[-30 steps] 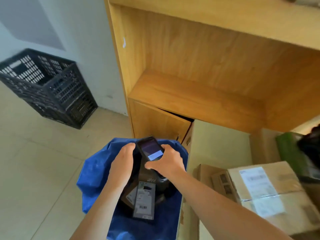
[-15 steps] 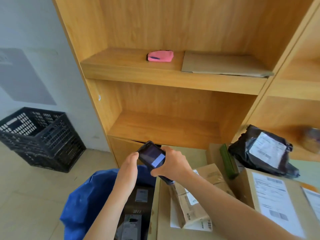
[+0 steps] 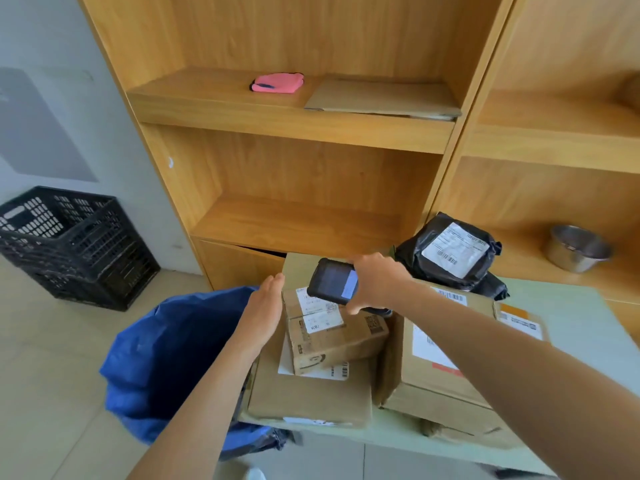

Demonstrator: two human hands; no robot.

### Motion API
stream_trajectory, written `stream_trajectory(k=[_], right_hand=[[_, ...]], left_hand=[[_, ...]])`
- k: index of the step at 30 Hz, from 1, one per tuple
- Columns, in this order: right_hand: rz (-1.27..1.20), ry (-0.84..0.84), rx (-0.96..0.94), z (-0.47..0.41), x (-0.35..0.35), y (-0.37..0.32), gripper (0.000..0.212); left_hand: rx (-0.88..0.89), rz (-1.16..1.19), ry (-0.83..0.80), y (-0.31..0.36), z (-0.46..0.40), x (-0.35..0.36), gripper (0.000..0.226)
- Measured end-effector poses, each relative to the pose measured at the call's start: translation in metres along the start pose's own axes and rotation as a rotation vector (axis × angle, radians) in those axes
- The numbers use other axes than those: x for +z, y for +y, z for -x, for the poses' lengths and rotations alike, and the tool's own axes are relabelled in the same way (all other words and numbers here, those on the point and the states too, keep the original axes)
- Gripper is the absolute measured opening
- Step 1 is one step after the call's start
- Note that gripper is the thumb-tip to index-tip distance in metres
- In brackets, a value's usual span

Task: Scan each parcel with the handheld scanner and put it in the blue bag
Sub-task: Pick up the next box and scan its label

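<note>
Here, my right hand (image 3: 375, 282) grips the handheld scanner (image 3: 332, 280) directly above the small cardboard parcel (image 3: 337, 336), whose long axis runs left-right; my left hand (image 3: 265, 303), fingers straight, touches its left end beside the blue bag (image 3: 173, 358).

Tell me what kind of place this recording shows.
Probably a small parcel depot or mailroom: labelled parcels piled on a table, a scanner in the right hand, a blue bag beside it.

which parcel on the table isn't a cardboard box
The black plastic mailer bag with a white label, at the table's far side behind the large box. Every other parcel there is brown cardboard.
</note>
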State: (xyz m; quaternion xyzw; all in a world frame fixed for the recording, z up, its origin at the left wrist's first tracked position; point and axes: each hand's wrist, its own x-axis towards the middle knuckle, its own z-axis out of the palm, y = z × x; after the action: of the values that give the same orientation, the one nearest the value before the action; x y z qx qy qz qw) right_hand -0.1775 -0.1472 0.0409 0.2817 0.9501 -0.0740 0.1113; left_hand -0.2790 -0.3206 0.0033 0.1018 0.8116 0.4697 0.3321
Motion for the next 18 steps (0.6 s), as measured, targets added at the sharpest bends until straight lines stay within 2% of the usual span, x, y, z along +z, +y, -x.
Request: stream_trajectory(k=[2, 3, 11, 18], right_hand=[[0.081, -0.024, -0.026, 0.007, -0.006, 0.012, 0.058], [0.126, -0.028, -0.041, 0.009, -0.008, 0.015, 0.058], [0.344, -0.052, -0.128, 0.019, -0.021, 0.029, 0.058], [0.422, -0.078, -0.125, 0.018, -0.029, 0.037, 0.058]], left_hand=[[-0.026, -0.003, 0.013, 0.001, 0.008, 0.010, 0.040], [-0.026, -0.020, 0.010, 0.001, 0.008, 0.012, 0.038], [-0.076, -0.114, 0.026, -0.007, 0.004, 0.025, 0.056], [-0.100, -0.072, 0.042, -0.012, -0.009, 0.030, 0.056]])
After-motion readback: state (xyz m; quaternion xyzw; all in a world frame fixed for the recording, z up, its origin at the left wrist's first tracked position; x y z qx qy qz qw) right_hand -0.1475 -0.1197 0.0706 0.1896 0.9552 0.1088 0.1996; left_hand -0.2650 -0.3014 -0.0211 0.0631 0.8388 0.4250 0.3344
